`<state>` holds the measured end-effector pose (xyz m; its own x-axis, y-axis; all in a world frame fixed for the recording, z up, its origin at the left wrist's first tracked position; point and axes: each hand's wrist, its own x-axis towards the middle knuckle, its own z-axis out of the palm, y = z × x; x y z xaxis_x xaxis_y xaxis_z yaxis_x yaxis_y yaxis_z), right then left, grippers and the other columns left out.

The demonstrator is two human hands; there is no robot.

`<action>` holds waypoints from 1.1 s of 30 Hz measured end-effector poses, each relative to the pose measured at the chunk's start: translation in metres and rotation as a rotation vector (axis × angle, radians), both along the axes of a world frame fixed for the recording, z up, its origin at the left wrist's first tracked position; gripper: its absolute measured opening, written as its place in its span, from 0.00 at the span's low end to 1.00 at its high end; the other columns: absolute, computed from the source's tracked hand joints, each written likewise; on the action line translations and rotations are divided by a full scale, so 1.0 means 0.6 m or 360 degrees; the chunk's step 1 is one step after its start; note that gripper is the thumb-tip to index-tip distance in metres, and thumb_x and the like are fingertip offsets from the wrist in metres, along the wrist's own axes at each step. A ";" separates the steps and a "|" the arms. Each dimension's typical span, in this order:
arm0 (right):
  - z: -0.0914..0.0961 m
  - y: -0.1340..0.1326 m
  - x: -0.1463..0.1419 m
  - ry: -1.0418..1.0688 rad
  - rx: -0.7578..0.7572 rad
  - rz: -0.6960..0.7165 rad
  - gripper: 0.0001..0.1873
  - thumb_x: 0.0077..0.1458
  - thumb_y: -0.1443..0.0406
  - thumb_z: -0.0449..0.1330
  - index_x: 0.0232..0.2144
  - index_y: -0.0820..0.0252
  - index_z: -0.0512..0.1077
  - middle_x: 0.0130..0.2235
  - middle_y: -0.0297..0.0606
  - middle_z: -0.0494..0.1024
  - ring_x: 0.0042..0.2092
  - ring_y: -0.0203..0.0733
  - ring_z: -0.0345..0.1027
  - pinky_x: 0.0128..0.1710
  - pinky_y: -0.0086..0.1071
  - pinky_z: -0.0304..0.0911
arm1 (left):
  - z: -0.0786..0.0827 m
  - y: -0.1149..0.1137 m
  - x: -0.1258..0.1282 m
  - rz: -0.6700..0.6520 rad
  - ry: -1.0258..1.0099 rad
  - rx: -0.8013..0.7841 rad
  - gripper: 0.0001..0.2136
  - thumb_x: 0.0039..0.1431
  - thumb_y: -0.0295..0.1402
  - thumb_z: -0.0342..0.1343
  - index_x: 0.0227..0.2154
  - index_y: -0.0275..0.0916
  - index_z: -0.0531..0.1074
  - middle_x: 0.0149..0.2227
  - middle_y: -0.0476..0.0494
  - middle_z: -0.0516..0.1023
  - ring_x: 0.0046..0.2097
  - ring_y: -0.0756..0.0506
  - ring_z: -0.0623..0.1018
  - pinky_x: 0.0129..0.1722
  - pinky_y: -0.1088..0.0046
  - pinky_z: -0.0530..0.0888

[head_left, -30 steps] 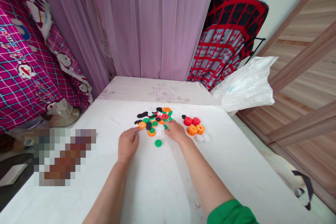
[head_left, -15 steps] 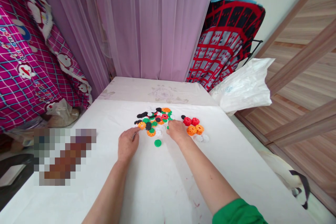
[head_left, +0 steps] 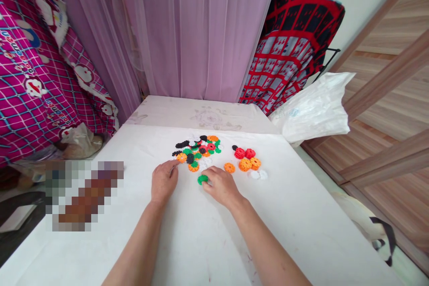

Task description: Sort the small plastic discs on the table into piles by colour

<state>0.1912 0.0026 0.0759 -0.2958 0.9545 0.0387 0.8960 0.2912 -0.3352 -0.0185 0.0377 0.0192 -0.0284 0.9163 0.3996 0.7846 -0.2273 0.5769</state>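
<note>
My right hand (head_left: 221, 185) pinches a green notched plastic disc (head_left: 202, 180) at the near side of a mixed pile. It seems to overlap a second green disc there; the fingertips partly hide them. My left hand (head_left: 164, 182) rests on the table at the pile's left, holding nothing, its forefinger stretched to the edge of an orange disc (head_left: 181, 157). Black, white, red, green and orange discs lie jumbled in the pile, among them a red disc (head_left: 211, 146) and white discs (head_left: 205, 163). Right of my right hand lies a single orange disc (head_left: 229, 168).
To the right sit sorted groups: red discs (head_left: 244, 153), orange discs (head_left: 250, 164), white discs (head_left: 259, 174) and a black disc (head_left: 235, 148). A white plastic bag (head_left: 311, 107) hangs at the right edge of the white-covered table (head_left: 201, 241). Purple curtains (head_left: 201, 31) stand behind.
My right hand has moved down and toward me from the pile's right side to the green disc. The single orange disc now shows. My left hand stays about where it was.
</note>
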 end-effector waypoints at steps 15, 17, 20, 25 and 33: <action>-0.012 0.000 -0.020 -0.0160 -0.0008 0.0008 0.21 0.54 0.64 0.56 0.51 0.54 0.70 0.45 0.39 0.76 0.48 0.44 0.68 0.42 0.32 0.61 | 0.000 -0.001 0.002 0.0003 -0.0001 -0.0028 0.16 0.59 0.33 0.45 0.41 0.42 0.78 0.45 0.45 0.82 0.46 0.41 0.79 0.50 0.60 0.72; -0.012 0.002 -0.025 -0.0173 -0.0024 -0.0014 0.21 0.54 0.65 0.56 0.51 0.54 0.70 0.44 0.39 0.76 0.47 0.44 0.69 0.42 0.31 0.61 | 0.001 -0.001 0.001 0.0006 -0.0009 -0.0031 0.16 0.59 0.33 0.45 0.41 0.42 0.78 0.44 0.45 0.82 0.46 0.41 0.79 0.50 0.60 0.72; -0.011 0.004 -0.031 -0.0189 -0.0045 -0.0031 0.21 0.54 0.65 0.55 0.51 0.55 0.69 0.44 0.40 0.77 0.45 0.44 0.70 0.41 0.31 0.61 | 0.002 0.000 0.000 -0.0004 -0.0019 -0.0028 0.16 0.59 0.34 0.45 0.41 0.42 0.78 0.43 0.45 0.82 0.46 0.41 0.79 0.50 0.60 0.72; -0.015 0.003 -0.028 -0.0212 -0.0063 -0.0100 0.20 0.53 0.66 0.56 0.50 0.56 0.70 0.43 0.40 0.77 0.43 0.43 0.71 0.40 0.31 0.60 | 0.004 0.000 0.000 0.0008 0.0002 -0.0021 0.16 0.59 0.34 0.45 0.41 0.42 0.78 0.43 0.44 0.82 0.45 0.41 0.79 0.50 0.61 0.72; -0.030 -0.007 0.001 -0.0230 -0.0013 -0.0191 0.14 0.54 0.66 0.56 0.44 0.53 0.72 0.41 0.38 0.76 0.42 0.40 0.70 0.38 0.28 0.58 | 0.000 0.001 -0.001 0.0004 -0.0013 -0.0024 0.16 0.59 0.34 0.44 0.40 0.42 0.78 0.44 0.44 0.82 0.45 0.41 0.79 0.50 0.61 0.72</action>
